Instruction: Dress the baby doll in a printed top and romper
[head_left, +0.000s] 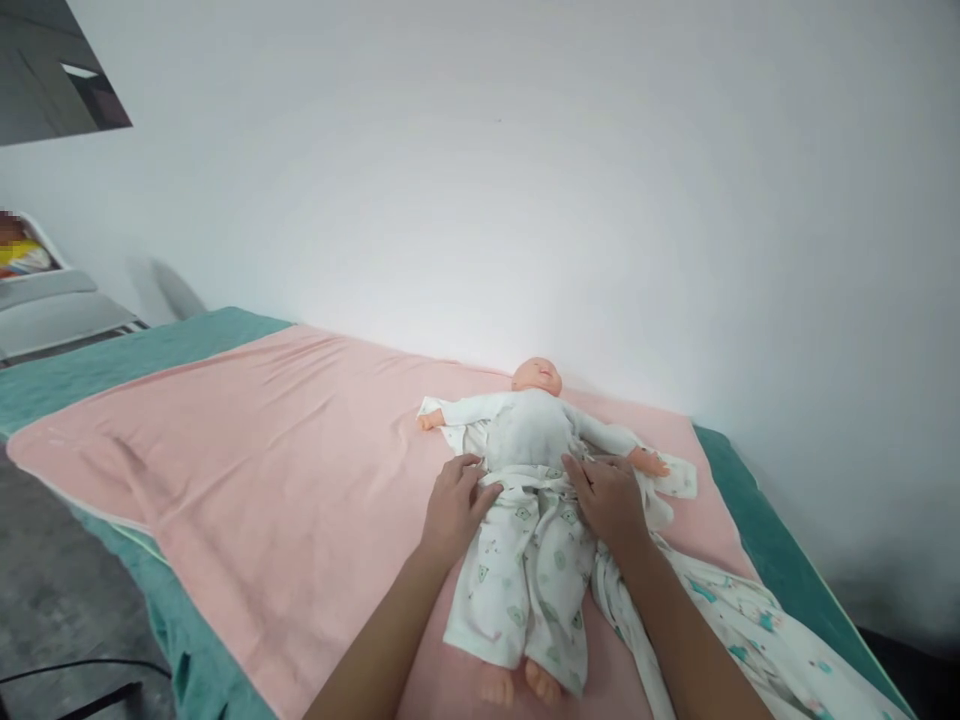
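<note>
A baby doll with a white long-sleeved body lies on its back, head away from me and arms spread. White printed trousers cover its legs, and the bare feet stick out of the cuffs. At the left side of the waist, my left hand is closed on the bunched waistband. My right hand grips that waistband at the other side, thumb toward the middle. Part of the fingers of both hands is hidden by the cloth. White printed clothing lies spread beneath the doll's torso and arms.
A pink blanket lies over a green cover. A white patterned cloth is rumpled at the lower right, near my right forearm. A white wall rises behind the doll. A black cable runs along the floor at left.
</note>
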